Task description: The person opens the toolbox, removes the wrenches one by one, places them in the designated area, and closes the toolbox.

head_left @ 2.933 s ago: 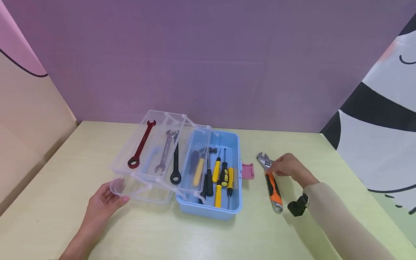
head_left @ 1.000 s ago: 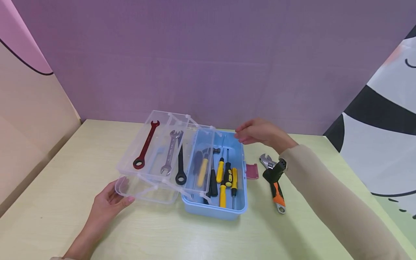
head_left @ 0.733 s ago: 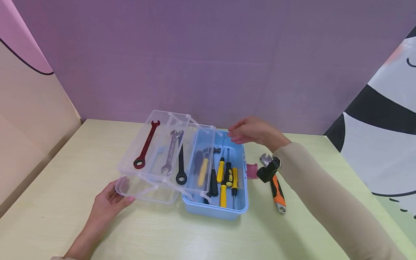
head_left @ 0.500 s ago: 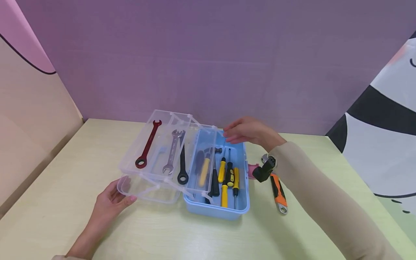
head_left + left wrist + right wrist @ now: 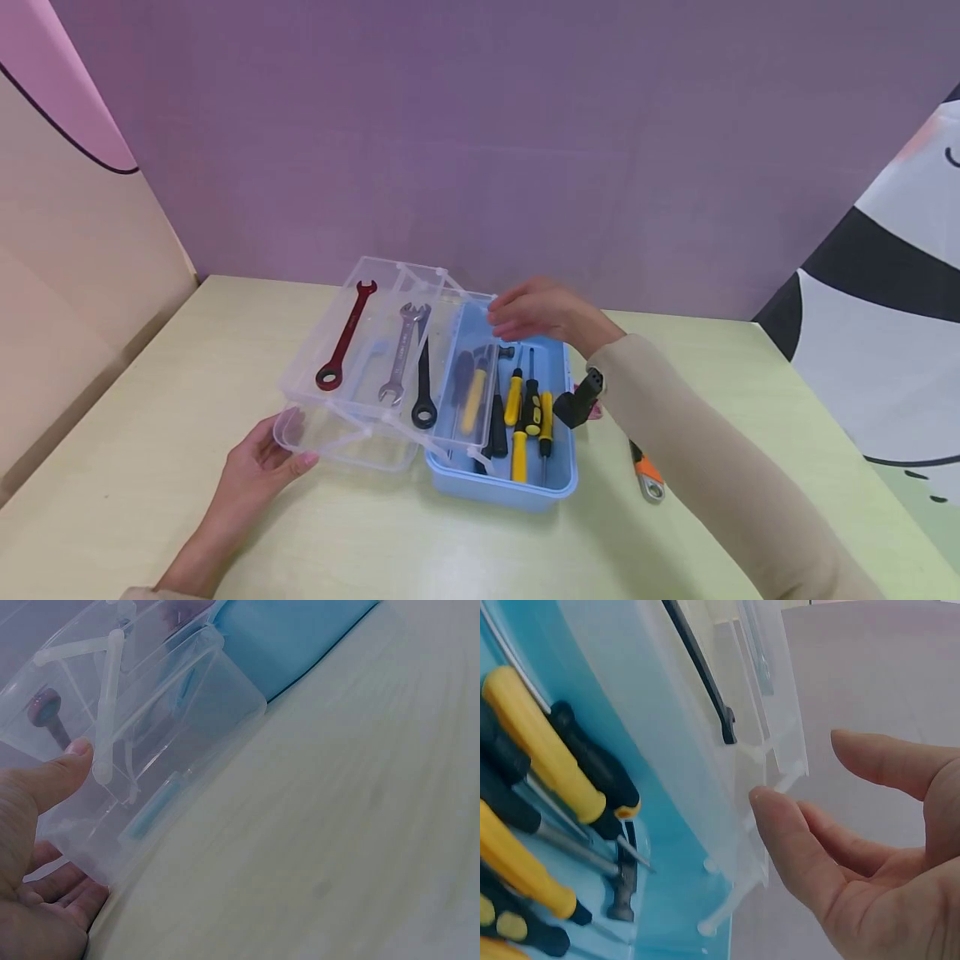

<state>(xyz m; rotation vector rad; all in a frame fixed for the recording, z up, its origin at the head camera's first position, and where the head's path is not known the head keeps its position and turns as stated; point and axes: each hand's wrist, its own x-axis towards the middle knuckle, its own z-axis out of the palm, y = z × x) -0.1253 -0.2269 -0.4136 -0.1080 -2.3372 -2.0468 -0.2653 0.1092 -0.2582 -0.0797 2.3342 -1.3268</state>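
Observation:
My left hand [image 5: 258, 467] grips the rounded corner of the clear plastic lid [image 5: 97, 847], thumb on its near side. My right hand [image 5: 540, 312] hovers at the far end of the blue toolbox [image 5: 498, 493], fingers loosely bent and apart from the thumb. Its fingertips are close to the clear tray [image 5: 682, 750]; contact cannot be made out. The folded-out trays carry a red combination wrench [image 5: 345, 337], a silver open-end wrench [image 5: 400, 354] and a black wrench [image 5: 423, 367]. Inside the box lie several yellow-and-black screwdrivers [image 5: 519, 450] and a hammer [image 5: 622, 889].
An orange-and-black adjustable wrench [image 5: 649, 482] lies right of the box, mostly hidden by the right sleeve [image 5: 697, 450]. A pink latch [image 5: 596, 411] sticks out from the box's right side. Behind the table stands a purple wall [image 5: 480, 150].
My right hand has left the adjustable wrench on the table, risen to the box's far end, and moved left toward the trays. My left hand keeps its hold on the lid.

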